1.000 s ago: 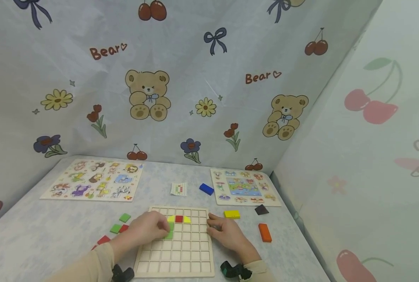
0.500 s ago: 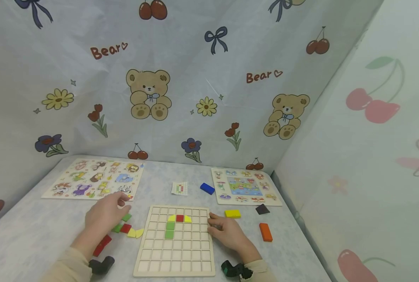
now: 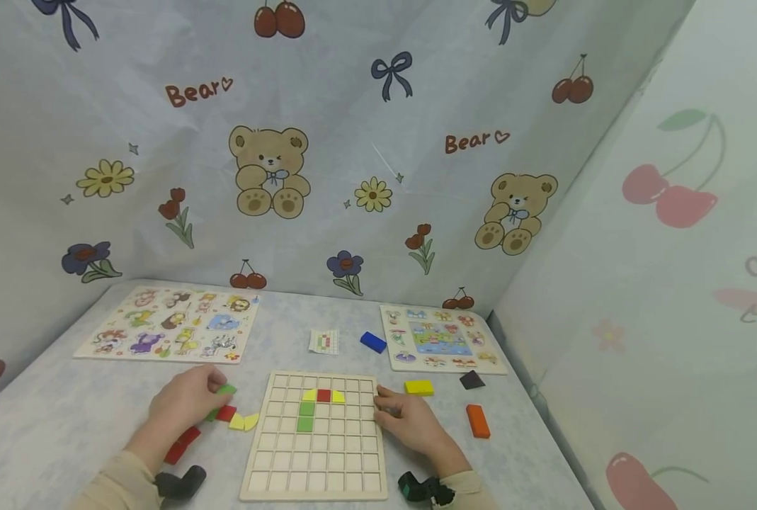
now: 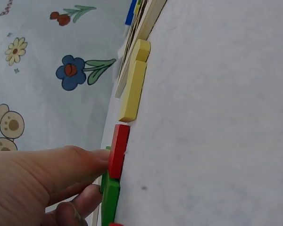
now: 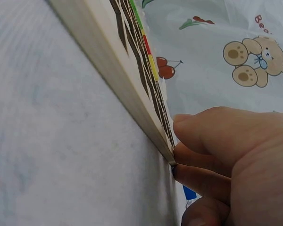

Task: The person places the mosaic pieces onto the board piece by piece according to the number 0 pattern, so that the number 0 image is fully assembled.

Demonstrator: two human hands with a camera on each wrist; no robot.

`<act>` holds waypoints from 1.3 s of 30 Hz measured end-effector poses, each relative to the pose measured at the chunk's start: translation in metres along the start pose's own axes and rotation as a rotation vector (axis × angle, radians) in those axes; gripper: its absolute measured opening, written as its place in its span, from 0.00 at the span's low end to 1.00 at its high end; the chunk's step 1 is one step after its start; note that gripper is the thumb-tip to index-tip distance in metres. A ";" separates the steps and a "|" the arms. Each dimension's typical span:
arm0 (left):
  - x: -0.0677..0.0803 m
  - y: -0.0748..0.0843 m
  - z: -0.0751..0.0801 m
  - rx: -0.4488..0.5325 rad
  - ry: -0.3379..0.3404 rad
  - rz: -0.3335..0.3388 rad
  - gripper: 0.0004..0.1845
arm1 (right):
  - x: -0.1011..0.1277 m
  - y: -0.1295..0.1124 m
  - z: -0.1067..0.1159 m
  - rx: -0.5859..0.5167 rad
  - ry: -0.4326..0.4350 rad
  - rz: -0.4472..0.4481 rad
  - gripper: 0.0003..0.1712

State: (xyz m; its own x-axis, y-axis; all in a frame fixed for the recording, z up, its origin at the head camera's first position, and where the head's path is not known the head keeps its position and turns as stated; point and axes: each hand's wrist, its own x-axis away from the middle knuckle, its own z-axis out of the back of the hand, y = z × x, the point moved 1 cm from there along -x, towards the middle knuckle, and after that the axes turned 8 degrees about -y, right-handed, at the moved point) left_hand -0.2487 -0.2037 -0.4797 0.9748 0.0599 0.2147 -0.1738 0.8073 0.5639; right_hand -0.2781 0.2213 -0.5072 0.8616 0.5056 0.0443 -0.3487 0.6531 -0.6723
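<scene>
A pale wooden grid board (image 3: 314, 482) lies on the table. Two yellow quarter-round tiles flank a red square tile (image 3: 323, 396) in one of its rows, with two green tiles (image 3: 306, 416) below on the left. Left of the board, my left hand (image 3: 183, 404) pinches a green tile (image 3: 227, 389) with thumb and fingertips; in the left wrist view a red tile (image 4: 118, 151) partly hides that grip. My right hand (image 3: 413, 421) rests its fingertips against the board's right edge, which the right wrist view shows close up.
Several red tiles (image 3: 182, 445) and two yellow tiles (image 3: 243, 422) lie near the left hand. Behind the board are a small pattern card (image 3: 324, 342) and a blue block (image 3: 373, 342). Yellow (image 3: 419, 388) and orange (image 3: 478, 421) blocks lie right. Picture puzzles (image 3: 168, 322) stand at the back.
My left hand has left the green tiles on the board, moved left to the loose tiles and lowered its fingers onto a green one. The right hand has stayed at the board's edge.
</scene>
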 end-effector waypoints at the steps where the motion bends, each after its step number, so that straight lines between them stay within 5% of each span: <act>1: -0.001 -0.001 0.000 0.004 0.004 -0.003 0.21 | 0.000 0.000 0.000 -0.003 -0.002 0.000 0.25; 12: -0.005 -0.006 -0.003 0.031 0.028 -0.037 0.22 | 0.000 0.002 0.000 0.001 -0.003 0.000 0.24; 21: -0.001 0.009 -0.013 0.126 0.037 -0.185 0.14 | 0.000 0.000 0.000 0.009 -0.005 -0.010 0.25; 32: 0.019 0.047 -0.036 0.262 -0.112 -0.490 0.09 | 0.001 -0.002 0.001 0.007 0.000 0.008 0.25; 39: 0.027 0.055 -0.054 0.241 -0.220 -0.563 0.07 | 0.000 -0.002 0.001 0.009 0.000 0.002 0.25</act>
State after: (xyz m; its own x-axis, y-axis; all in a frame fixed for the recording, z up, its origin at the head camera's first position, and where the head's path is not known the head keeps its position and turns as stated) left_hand -0.2243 -0.1260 -0.4865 0.8790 -0.4764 -0.0224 0.3043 0.5240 0.7955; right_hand -0.2774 0.2204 -0.5054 0.8610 0.5067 0.0432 -0.3534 0.6573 -0.6656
